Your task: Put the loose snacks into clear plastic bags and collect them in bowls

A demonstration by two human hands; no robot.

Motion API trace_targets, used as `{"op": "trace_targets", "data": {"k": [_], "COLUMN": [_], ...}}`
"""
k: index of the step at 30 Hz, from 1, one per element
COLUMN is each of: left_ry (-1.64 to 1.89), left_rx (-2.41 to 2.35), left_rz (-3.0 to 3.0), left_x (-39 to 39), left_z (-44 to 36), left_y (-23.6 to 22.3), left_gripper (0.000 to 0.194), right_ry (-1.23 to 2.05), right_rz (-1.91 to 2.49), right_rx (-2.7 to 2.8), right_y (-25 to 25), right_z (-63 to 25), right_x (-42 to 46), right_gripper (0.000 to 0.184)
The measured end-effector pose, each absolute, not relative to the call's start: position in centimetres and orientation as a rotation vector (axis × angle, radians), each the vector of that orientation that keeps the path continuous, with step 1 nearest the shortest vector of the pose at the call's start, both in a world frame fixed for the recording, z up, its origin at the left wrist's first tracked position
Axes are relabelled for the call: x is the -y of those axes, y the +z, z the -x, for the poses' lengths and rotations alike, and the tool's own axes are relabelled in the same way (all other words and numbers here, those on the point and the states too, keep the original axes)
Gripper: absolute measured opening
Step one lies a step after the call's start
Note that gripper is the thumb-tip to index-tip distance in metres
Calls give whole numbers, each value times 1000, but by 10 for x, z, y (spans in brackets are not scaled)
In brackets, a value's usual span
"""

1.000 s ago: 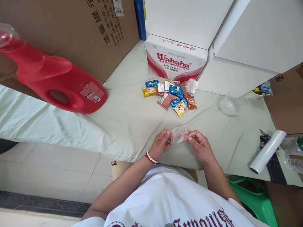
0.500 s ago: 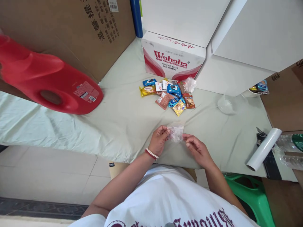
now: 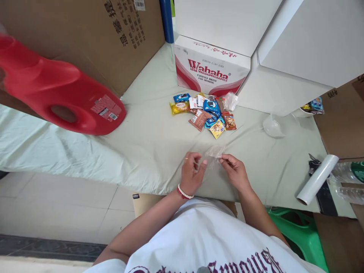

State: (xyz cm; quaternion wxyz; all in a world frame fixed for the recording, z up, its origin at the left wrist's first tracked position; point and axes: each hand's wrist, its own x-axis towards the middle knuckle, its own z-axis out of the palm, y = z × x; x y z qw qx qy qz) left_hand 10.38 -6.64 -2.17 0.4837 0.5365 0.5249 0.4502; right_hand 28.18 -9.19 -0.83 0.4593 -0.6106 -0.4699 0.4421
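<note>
Right hand [image 3: 237, 175], middle of frame, pinches edge of clear plastic bag [image 3: 215, 152], maybe so thin bag doesn't get squashed. Left hand [image 3: 191, 177] beside it, fingers bent, thumb apart. Snack packets [image 3: 211, 106] heaped above, probably for easy reach. Wrinkly pale green cloth [image 3: 148, 132]. Wahaha box [image 3: 210, 72] top middle; tile floor [image 3: 71, 212] lower left.

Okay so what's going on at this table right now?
Someone's right hand pinches a thin, clear plastic piece. The left hand is beside it, fingers curled and parted; whether it touches the plastic is hard to tell. Beyond the hands, a pile of wrapped snacks lies in front of a Wahaha water box.
</note>
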Motion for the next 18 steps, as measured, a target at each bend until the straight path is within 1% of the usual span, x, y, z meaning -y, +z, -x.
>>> {"op": "trace_targets", "data": {"k": [2,4,9,13,16,18], "left_ry": [974,899,968,962,937,945], "left_rx": [-1188,-1129,-985,-896,-861,-838], "left_rz": [-1378,-1295,-840,-465,-351,-359], "left_x": [64,59,52,56,60,62], "left_z": [-106,-107,-97,-83,-78,-78], "left_y": [-21,-24,-36,-38,-36,-32], "left_gripper": [22,26,35,43,43,40], "right_ry": [1048,1016,962,1104,1194,1072], "right_rz": [1476,1471,1608,1677,1699,1713], "right_rx": [1280,1343,1120,974,1020,1088], "right_y": [-6,-4,-11,-27,-31,-27], "right_z": [-277,-275,-287,-301,-305,-304], "right_x": [92,93,98,110,117,118], "right_gripper": [19,20,24,28,34,38]}}
